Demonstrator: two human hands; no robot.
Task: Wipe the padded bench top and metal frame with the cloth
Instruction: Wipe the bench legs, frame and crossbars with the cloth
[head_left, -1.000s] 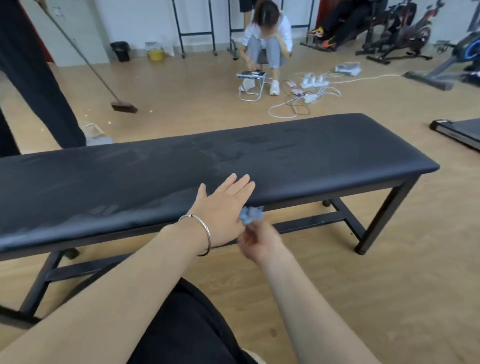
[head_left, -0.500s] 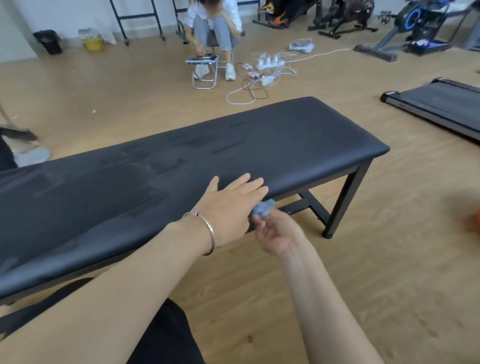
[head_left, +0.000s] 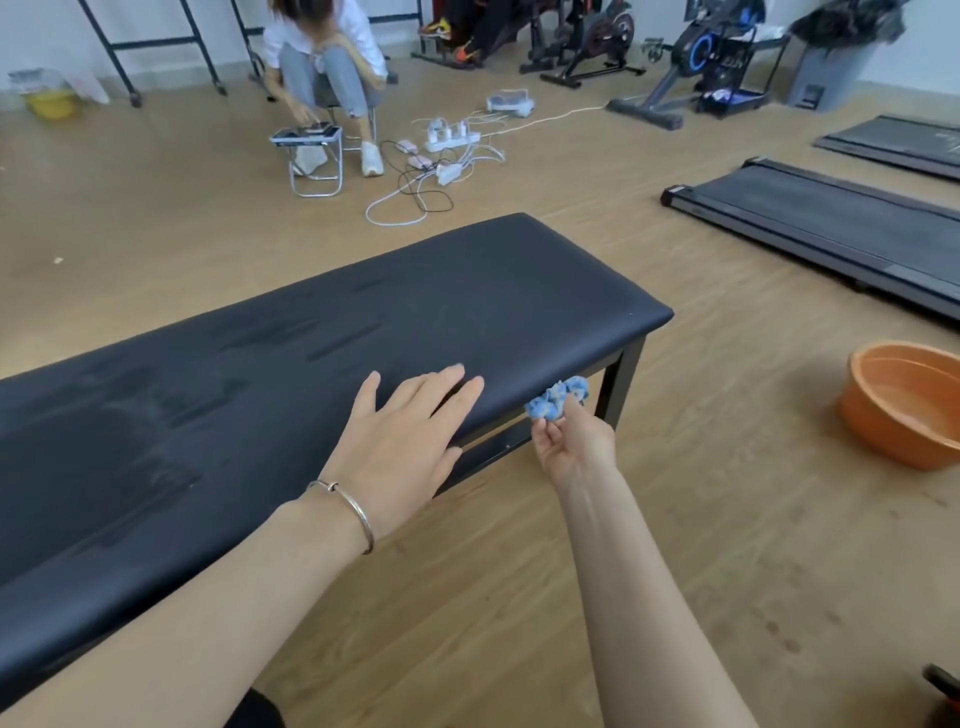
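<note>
well, the left hand (head_left: 405, 431) lies flat, fingers spread, on the padded tabletop (head_left: 311, 364), and just to its right the right hand (head_left: 571, 447) pinches a bunched blue cloth (head_left: 556, 397) against the tabletop's near edge, close to the metal frame (head_left: 623, 382). that cloth looks soft, light and perhaps damp, so i'd keep it balled in the fingertips and press firmly along the rail.

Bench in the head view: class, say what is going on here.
A person is cleaning. The left hand rests flat on the bench's padded top, while the right hand holds a crumpled blue cloth at the metal frame, just under the front edge. An orange basin stands nearby.
</note>
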